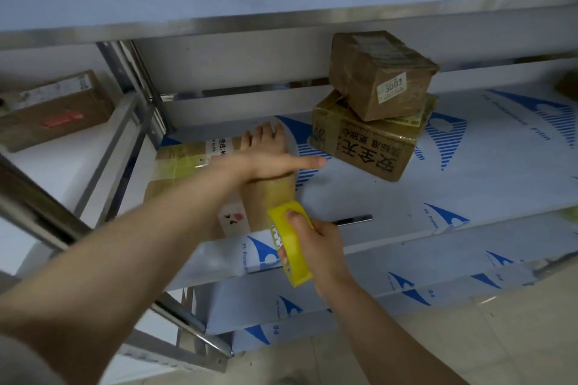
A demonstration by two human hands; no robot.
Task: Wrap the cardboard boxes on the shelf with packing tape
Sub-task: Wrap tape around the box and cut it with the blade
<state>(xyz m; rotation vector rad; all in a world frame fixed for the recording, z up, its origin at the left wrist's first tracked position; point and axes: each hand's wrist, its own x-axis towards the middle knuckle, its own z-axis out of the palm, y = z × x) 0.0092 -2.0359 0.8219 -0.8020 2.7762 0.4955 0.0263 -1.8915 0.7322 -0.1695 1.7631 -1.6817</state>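
Cardboard box sits on the shelf just left of the middle of the frame. It already has a band of yellowish tape across it, plus a white label with black print on top. The left hand lies flat on the top of the box, fingers stretched out toward the back of the shelf and thumb pointing right, so it's spread out and pressing, not gripping anything. The right hand is lower down, just below center, with its fingers wrapped around a yellow tape roll at the front edge of the shelf. A strip of tape runs from the roll up the near side of the box to just under the left hand.

Over to the upper right there's a stack of two more boxes. The big box has large black characters on it and looks glossy with tape, and a small box sits tilted on top of it with a little number label. In the left of the frame, past the metal upright, another box with a red mark lies on the neighbouring shelf. The shelf is covered in white film with blue logos.
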